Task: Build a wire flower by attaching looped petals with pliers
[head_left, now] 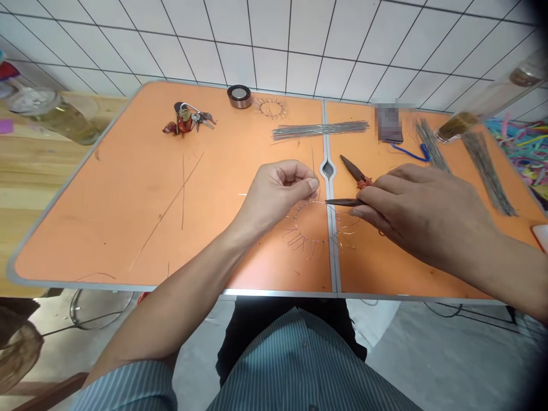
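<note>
My left hand pinches a thin wire at the upper edge of a wire ring, between thumb and forefinger. The ring has many short wire ends sticking outward and hangs low over the table. My right hand is closed around a dark, pointed metal tool, its tip beside the ring's upper right. A second dark, pointed blade with red wrapping lies just above. My fingers hide whether the two dark parts join.
On the orange table lie loose wires, a wire bundle, keys, a tape roll and another wire ring. More wire bundles, a clear container and a blurred phone-like object are right.
</note>
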`<action>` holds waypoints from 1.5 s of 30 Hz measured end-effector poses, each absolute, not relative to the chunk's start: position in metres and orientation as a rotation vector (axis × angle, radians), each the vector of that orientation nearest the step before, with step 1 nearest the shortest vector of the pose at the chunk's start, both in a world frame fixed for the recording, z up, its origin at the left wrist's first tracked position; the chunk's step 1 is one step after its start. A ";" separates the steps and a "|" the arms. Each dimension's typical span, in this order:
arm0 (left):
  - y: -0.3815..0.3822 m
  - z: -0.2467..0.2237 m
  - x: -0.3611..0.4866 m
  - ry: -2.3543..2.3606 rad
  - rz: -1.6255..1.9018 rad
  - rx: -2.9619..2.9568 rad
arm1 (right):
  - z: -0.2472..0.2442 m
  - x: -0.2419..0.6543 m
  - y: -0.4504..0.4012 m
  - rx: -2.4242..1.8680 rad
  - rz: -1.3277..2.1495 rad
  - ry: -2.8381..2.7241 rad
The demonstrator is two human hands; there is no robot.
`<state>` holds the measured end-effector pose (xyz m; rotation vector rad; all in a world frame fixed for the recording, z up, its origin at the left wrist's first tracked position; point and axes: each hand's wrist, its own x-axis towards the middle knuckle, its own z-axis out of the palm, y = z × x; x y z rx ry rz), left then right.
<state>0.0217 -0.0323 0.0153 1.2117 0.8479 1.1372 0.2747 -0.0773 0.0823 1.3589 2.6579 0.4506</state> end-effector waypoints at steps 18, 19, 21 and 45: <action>-0.036 0.017 0.024 0.814 1.163 1.306 | 0.092 0.262 -0.074 1.434 0.278 2.587; -0.036 0.017 0.025 0.812 1.159 1.305 | 0.092 0.262 -0.073 1.433 0.256 2.595; -0.037 0.017 0.025 0.805 1.150 1.305 | 0.093 0.262 -0.072 1.432 0.214 2.608; -0.035 0.016 0.025 0.759 1.133 1.302 | 0.091 0.264 -0.071 1.343 0.267 2.626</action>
